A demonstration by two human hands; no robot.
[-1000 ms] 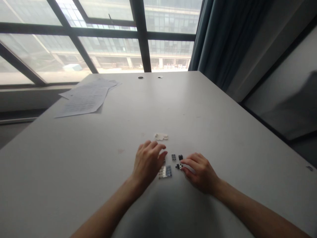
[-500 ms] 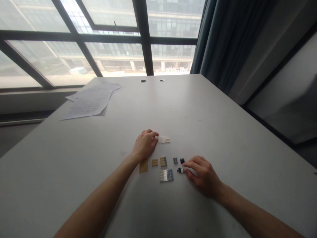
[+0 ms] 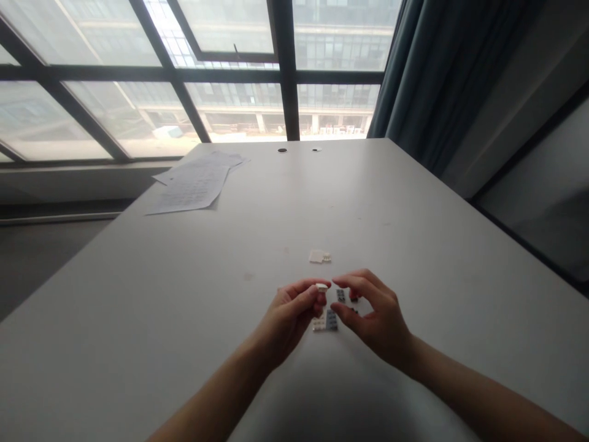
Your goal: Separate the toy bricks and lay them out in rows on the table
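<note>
My left hand (image 3: 294, 310) pinches a small white toy brick (image 3: 321, 287) between thumb and fingers, raised over the table. Facing it from the right, my right hand (image 3: 375, 307) has its thumb and index finger apart, with nothing seen between them. Below the hands lies a flat group of white and grey studded bricks (image 3: 331, 320). A dark grey brick (image 3: 340, 296) shows between my right fingers and the table, and black pieces (image 3: 354, 299) are partly covered by that hand. The tan bricks are hidden behind my left hand. Farther off lie flat white pieces (image 3: 317, 256).
Printed paper sheets (image 3: 193, 187) lie at the far left of the white table (image 3: 221, 362). Two round holes (image 3: 282, 150) sit near its back edge. A window stands behind, with a dark blue curtain (image 3: 427, 67) to the right.
My left hand has come nearer from the white pieces, now with a small white brick. My right hand has left the black pieces and opened beside it. The view has shifted left.
</note>
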